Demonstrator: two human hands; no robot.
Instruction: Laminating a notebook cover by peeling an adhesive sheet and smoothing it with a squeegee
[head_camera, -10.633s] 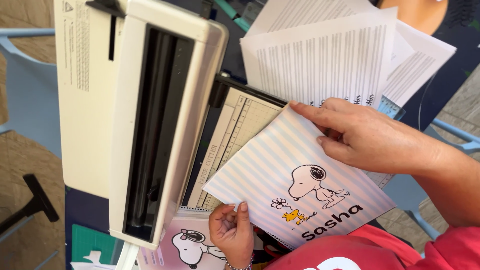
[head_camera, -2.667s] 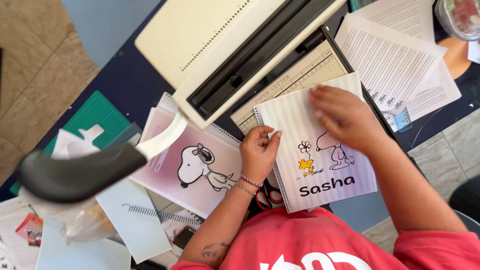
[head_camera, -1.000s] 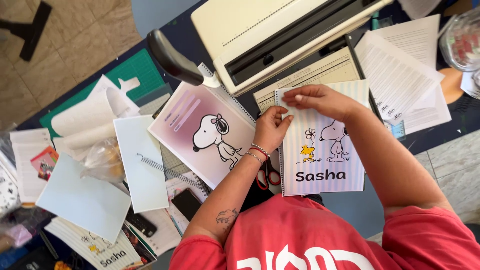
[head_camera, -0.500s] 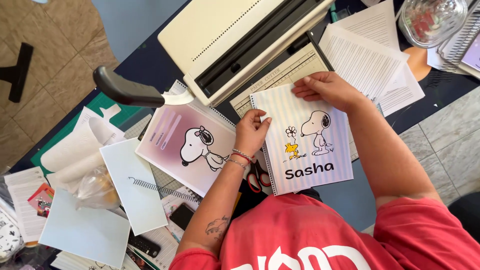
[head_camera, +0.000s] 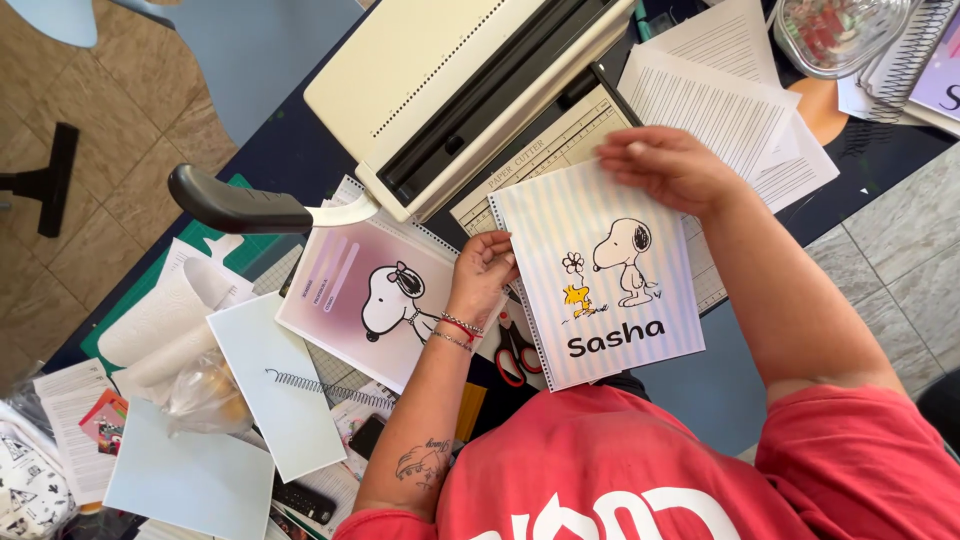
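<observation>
While both hands grip | striped cover (head_camera: 600, 290) flat, punched edge | glossy

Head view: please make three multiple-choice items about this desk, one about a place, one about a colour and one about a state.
1. Where are the scissors?
A. On the binding machine
B. By the striped cover's lower left edge
C. In the glass bowl

2. What colour is the person's shirt?
A. Green
B. White
C. Red

3. How is the striped cover?
A. Both hands are on it
B. It lies untouched
C. It is rolled up

Answers:
1 B: the scissors lie beside the striped cover.
2 C: the shirt is red.
3 A: the left hand grips its side edge and the right hand its top edge.
</observation>
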